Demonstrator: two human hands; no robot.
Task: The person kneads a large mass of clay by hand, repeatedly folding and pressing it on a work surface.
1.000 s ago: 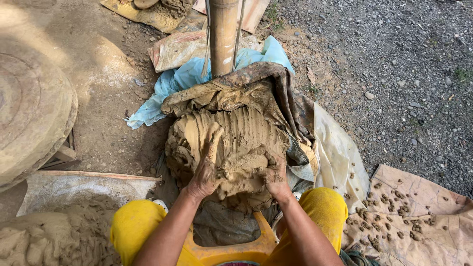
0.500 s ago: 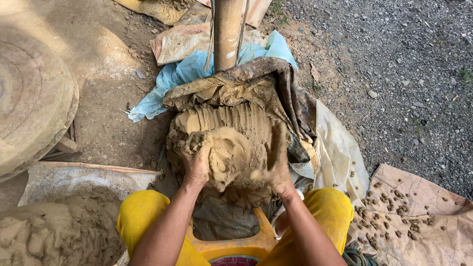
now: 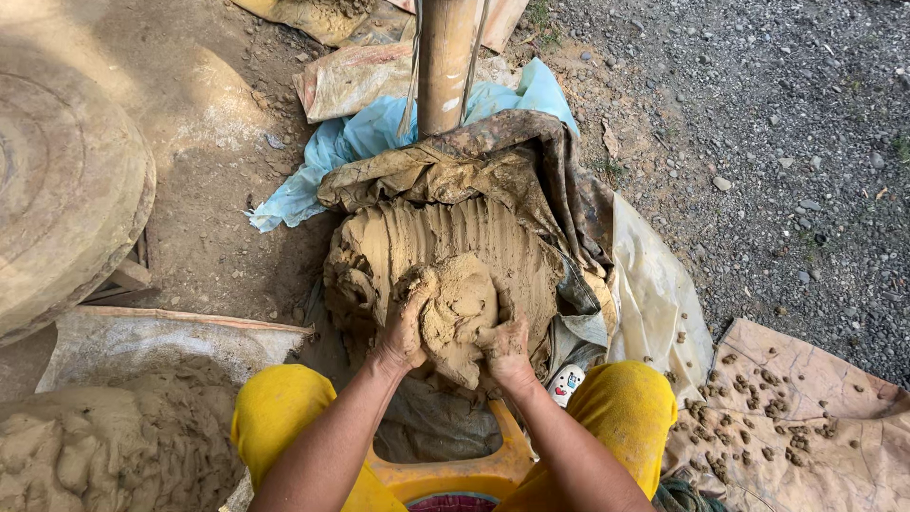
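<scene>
Both hands, left hand (image 3: pixel 406 332) and right hand (image 3: pixel 505 343), press a clay lump (image 3: pixel 460 313) between them, each grip cupped tight against its sides, atop the big clay mound (image 3: pixel 436 251). The wet lump looks soft and could tear or slip if squeezed unevenly.

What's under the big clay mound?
The clay mound sits on crumpled muddy sheeting, with pale plastic showing at its right and blue plastic behind. Both hands, left hand and right hand, press a clay lump at its near side. The ground directly beneath is covered.
</scene>
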